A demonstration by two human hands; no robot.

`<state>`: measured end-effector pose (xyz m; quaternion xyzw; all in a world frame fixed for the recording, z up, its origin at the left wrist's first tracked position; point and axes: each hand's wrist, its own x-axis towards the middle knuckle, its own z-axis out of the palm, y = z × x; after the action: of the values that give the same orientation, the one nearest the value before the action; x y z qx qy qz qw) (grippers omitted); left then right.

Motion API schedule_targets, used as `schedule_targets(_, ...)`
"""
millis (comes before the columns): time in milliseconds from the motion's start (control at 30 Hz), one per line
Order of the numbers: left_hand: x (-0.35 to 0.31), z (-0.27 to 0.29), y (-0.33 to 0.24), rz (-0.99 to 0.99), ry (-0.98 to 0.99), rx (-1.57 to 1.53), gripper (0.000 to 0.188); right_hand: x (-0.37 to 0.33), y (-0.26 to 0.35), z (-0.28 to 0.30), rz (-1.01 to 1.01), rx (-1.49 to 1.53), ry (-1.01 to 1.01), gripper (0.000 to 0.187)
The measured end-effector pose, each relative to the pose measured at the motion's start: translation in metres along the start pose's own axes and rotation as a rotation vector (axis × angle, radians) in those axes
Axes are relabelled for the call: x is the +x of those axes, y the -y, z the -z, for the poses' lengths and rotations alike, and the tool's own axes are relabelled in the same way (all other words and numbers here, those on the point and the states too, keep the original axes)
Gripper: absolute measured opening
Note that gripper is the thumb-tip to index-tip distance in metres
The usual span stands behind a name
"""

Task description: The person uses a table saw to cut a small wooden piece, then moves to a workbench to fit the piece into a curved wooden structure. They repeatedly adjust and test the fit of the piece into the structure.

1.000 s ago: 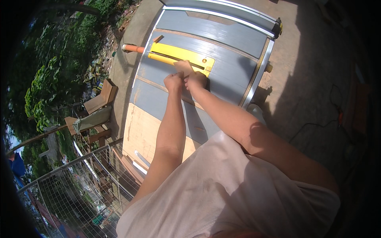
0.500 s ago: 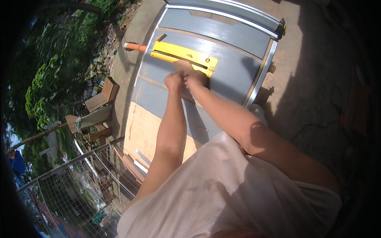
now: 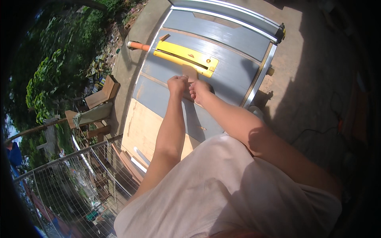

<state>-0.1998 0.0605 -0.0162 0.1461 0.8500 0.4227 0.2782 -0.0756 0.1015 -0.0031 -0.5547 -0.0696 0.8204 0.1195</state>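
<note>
Between my hands is a small flat brown wood piece (image 3: 190, 73), its far end at the near edge of the yellow throat plate (image 3: 174, 56) of a table saw. My left hand (image 3: 177, 85) is closed at the piece's left side, fingertips pressed to its edge. At the right, my right hand (image 3: 201, 91) has its fingers curled in against the piece's near end. Both hands are over the grey saw table (image 3: 234, 85). A dark slot runs along the throat plate; whether a blade stands in it cannot be made out.
Wood scraps (image 3: 164, 37) lie at the throat plate's far left end. An orange tube (image 3: 139, 46) sticks out past the table's left edge. A metal rail fence (image 3: 226, 11) spans the far side. Pale plywood (image 3: 141, 123) adjoins the table nearer me, by a wire-mesh railing (image 3: 75, 178).
The wood piece has turned from a slant to nearly straight away from me and come off most of the throat plate. My right hand has moved nearer and to the right, away from my left.
</note>
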Motion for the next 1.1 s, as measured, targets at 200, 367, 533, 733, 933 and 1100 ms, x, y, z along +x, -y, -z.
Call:
schedule_targets(200, -0.004, -0.010, 0.007, -0.006, 0.005, 0.007, 0.023, -0.025, 0.010, 0.017, 0.303, -0.435, -0.044, 0.014)
schedule_targets(367, -0.007, -0.016, 0.011, 0.006, 0.034, -0.043, 0.016, -0.034, 0.009, 0.016, 0.432, -0.462, -0.133, 0.013)
schedule_targets(533, -0.014, -0.021, 0.007, -0.068, 0.004, -0.033, 0.014, -0.029, 0.006, 0.022, 0.454, -0.483, -0.097, 0.011)
schedule_targets(733, -0.016, -0.024, 0.001, -0.017, 0.050, -0.084, 0.013, -0.020, 0.004, 0.025, 0.433, -0.416, -0.100, 0.011)
schedule_targets(933, -0.014, -0.023, 0.001, -0.028, 0.055, -0.061, 0.014, -0.025, 0.008, 0.027, 0.427, -0.443, -0.092, 0.012)
schedule_targets(1100, -0.017, -0.022, -0.001, -0.014, 0.076, -0.103, 0.015, -0.029, 0.009, 0.029, 0.437, -0.452, -0.092, 0.011)
